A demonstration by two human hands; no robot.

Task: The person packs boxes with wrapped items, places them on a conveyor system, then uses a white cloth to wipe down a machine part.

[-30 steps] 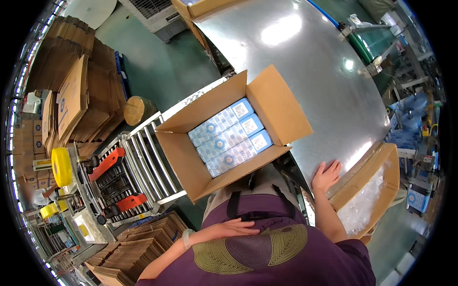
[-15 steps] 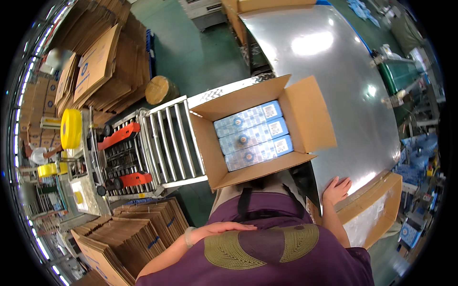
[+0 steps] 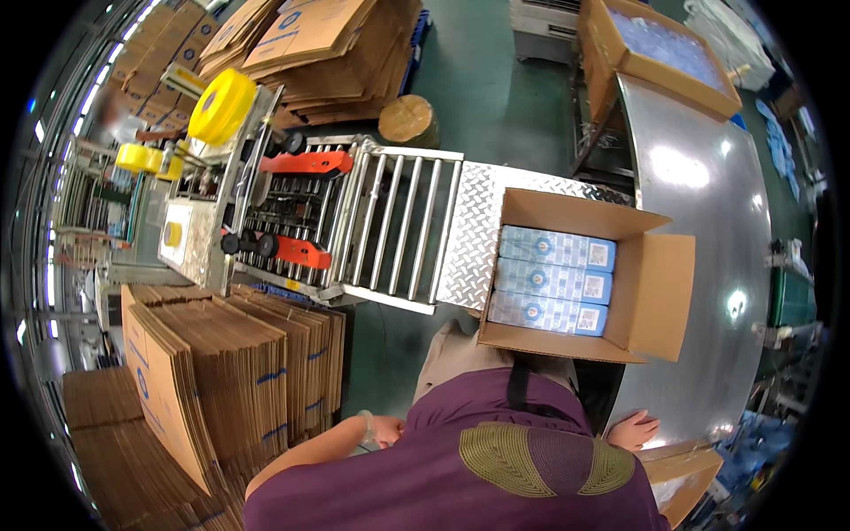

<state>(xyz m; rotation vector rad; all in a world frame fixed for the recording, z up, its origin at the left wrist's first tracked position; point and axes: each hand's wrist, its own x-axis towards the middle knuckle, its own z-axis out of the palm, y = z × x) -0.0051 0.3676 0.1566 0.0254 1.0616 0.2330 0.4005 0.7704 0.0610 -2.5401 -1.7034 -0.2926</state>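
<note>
An open cardboard box stands in front of me where the diamond-plate metal strip meets the steel table. Three blue-and-white patterned cartons lie side by side in it, with its right flap folded outward. My right hand rests on the near edge of the steel table, palm down and holding nothing. Beside my waist on the left is my left hand, apart from the box; its fingers are largely hidden against my purple shirt.
Left of the box runs a roller conveyor, leading to a taping machine with red arms and yellow tape rolls. Stacks of flattened cardboard boxes stand at the left. The steel table spans the right side; another carton sits near my right arm.
The view has swung left, so the box appears farther right. My left hand has dropped from across my front to my left side. My right hand stays on the table edge.
</note>
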